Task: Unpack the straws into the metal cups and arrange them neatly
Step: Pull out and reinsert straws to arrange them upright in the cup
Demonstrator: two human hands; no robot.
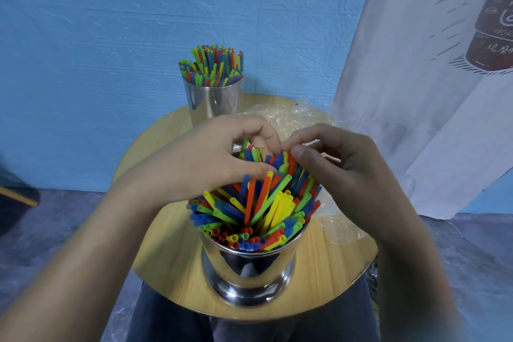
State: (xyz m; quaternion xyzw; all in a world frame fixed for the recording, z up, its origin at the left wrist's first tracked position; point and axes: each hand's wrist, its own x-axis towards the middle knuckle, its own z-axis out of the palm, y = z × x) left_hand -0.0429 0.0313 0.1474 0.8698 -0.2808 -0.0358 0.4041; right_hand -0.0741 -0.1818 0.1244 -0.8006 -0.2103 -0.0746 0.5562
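- Head view, looking down: tidying multicolour straws (255, 214) in near metal cup (249, 272), front of round wooden table (172, 244), over lap.
- Curling left hand (222, 155) over far-side tips, thumb & forefinger closed round a small bunch.
- Nipping neighbouring tips w/ right hand (341, 172), thumb & forefinger pressed together on them, other fingers bent.
- Packed tight & mostly upright, but leaning & crossing mid-cup, several standing proud of the rest.
- Behind, at table's back edge: far metal cup (213, 100), filled w/ far straws (213, 66), no hand on it; crumpled clear plastic wrap (291, 116) lying just to its right.
- Likely v. light, thin-walled, smooth plastic: easy to kink if squeezed hard, apt to slip thru fingers or spring back.
- Best taken near top ends, a few at a time, w/ light pinch; then pressed level w/ flat palm.
- Prob. steady enough on that wide base; still worth bracing near metal cup when tugging sideways.
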